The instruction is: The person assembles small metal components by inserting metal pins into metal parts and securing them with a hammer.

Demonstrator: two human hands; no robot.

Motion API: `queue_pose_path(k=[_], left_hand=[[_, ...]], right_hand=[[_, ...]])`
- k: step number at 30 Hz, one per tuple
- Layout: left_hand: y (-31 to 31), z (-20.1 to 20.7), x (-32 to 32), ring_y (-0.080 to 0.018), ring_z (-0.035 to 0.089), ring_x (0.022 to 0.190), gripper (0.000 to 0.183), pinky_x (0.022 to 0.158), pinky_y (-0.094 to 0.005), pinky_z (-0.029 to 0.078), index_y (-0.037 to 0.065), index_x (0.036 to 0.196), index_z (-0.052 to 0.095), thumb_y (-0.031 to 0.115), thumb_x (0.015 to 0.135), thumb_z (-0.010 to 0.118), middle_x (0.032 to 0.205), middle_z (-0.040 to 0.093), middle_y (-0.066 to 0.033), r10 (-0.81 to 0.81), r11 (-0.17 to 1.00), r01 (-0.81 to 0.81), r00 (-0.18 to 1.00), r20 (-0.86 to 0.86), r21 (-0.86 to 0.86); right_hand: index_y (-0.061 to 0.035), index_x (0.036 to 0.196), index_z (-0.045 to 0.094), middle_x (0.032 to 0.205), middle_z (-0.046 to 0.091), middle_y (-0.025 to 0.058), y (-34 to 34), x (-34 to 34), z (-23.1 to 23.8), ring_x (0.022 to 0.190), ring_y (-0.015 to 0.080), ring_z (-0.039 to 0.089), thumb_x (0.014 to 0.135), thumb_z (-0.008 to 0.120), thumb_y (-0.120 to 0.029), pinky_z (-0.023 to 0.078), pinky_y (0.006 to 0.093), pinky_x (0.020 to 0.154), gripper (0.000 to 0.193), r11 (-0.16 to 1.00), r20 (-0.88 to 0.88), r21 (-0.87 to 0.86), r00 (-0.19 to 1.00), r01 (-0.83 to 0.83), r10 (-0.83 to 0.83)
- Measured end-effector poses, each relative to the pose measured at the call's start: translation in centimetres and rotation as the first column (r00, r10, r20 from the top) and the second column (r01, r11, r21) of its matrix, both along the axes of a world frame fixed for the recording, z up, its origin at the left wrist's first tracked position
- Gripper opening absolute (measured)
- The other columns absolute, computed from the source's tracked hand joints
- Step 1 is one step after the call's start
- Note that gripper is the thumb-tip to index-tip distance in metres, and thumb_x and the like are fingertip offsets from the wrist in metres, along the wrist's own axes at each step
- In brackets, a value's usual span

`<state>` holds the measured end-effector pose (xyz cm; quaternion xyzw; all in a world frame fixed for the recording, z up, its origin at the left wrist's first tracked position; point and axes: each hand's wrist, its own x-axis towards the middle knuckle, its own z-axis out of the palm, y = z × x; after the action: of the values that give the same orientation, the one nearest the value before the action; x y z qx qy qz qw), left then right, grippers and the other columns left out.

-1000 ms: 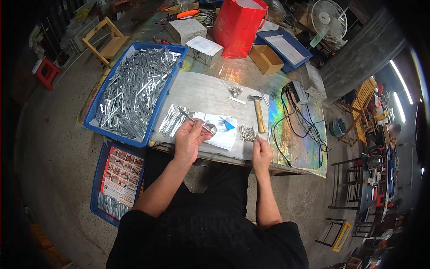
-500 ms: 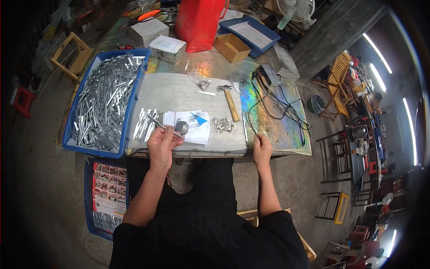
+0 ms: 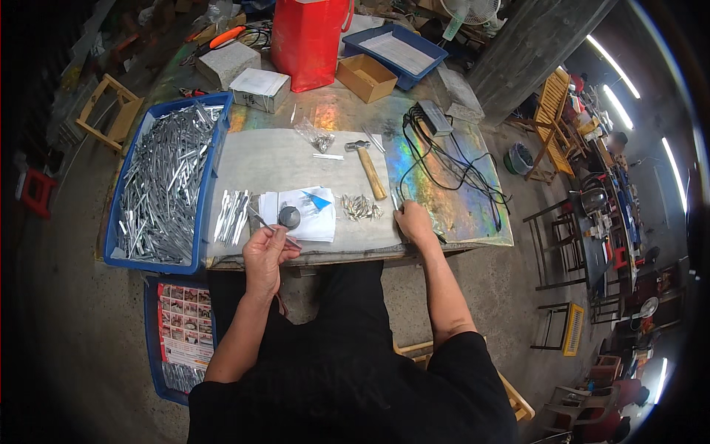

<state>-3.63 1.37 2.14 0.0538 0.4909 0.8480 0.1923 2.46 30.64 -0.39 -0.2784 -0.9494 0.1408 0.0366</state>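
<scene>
My left hand [image 3: 265, 255] pinches a thin metal strip [image 3: 260, 217] slanting up to the left over the table's front edge. Just beyond it, a dark grey round piece [image 3: 289, 216] sits on a stack of white paper [image 3: 318, 226] bearing a blue triangle [image 3: 316, 200]. At the mat's right edge, my right hand [image 3: 416, 224] has its fingers closed over the near end of a slim metal rod [image 3: 394, 197]; the fingertips are partly hidden. Left of the hand lie a pile of small metal parts [image 3: 360, 207] and a hammer [image 3: 372, 172] with a wooden handle.
A blue tray [image 3: 198, 240] heaped with metal strips stands at left, with loose strips [image 3: 232, 216] beside it. Black cables [image 3: 458, 166] sprawl on the right. Farther back are a red bag [image 3: 303, 48], a cardboard box [image 3: 366, 78], another blue tray [image 3: 414, 78] and blocks [image 3: 259, 89].
My right hand has moved left and forward from the table's front edge onto the slim rod. My left hand still holds the strip. The whole view has shifted slightly.
</scene>
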Motion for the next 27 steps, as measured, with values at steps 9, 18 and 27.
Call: queue_pose_path(k=[9, 18, 27], left_hand=[[-0.1, 0.0, 0.5, -0.0107, 0.055, 0.058, 0.011, 0.05, -0.0189, 0.048, 0.0, 0.082, 0.051, 0.01, 0.081, 0.05, 0.069, 0.055, -0.006, -0.038, 0.998, 0.037, 0.999, -0.036, -0.041], [0.6, 0.5, 2.7, -0.0112, 0.055, 0.059, 0.021, 0.052, -0.019, 0.046, -0.005, 0.099, 0.048, 0.005, 0.081, 0.047, 0.07, 0.056, -0.0077, -0.282, 0.955, 0.27, 0.955, -0.093, -0.122], [0.2, -0.1, 3.9, -0.0026, 0.047, 0.054, 0.029, 0.05, -0.0148, 0.041, -0.001, 0.108, 0.047, 0.005, 0.08, 0.05, 0.069, 0.053, 0.0001, -0.309, 0.947, 0.284, 0.932, -0.187, -0.151]], right_hand=[[0.0035, 0.069, 0.053, 0.068, 0.055, 0.0226, -0.4, 1.7, 1.4, 0.062, 0.036, 0.055, 0.07, 0.05, -0.014, 0.043, 0.0411, 0.058, 0.018, 0.997, -0.204, -0.043, 0.977, -0.071, 0.061], [-0.001, 0.081, 0.053, 0.062, 0.048, -0.0036, -10.2, 3.8, 4.3, 0.053, 0.0034, 0.043, 0.08, 0.051, -0.012, 0.036, 0.0172, 0.049, 0.011, 0.347, -0.419, -0.866, 0.901, -0.36, -0.113], [-0.0006, 0.085, 0.055, 0.064, 0.051, -0.0021, -15.3, 3.4, 4.3, 0.055, 0.0035, 0.044, 0.08, 0.053, -0.013, 0.036, 0.0161, 0.05, 0.014, 0.242, -0.428, -0.88, 0.904, -0.409, -0.026]])
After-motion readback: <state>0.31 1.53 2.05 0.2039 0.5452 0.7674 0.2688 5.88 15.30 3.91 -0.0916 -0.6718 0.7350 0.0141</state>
